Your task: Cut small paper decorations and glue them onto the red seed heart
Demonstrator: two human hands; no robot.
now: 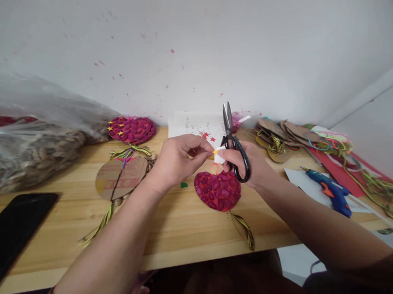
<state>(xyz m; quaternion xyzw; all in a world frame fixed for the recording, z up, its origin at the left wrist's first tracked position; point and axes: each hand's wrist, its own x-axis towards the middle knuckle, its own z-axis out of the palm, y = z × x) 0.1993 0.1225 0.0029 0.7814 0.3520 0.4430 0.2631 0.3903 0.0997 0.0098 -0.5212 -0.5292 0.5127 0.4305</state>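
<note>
One bag (30, 101) holds brown pieces (45, 152); right fingers (233, 157) carry scissors (229, 131).

A small yellow piece (215, 152) is pinched at the left edge of a white scrap (220, 156) (its full outline is hidden). The scrap is held raised, just left of the black looped handles of the scissors (228, 125). The scissors are gripped too, their dark blades pointed upward, tips slightly parted.
</note>
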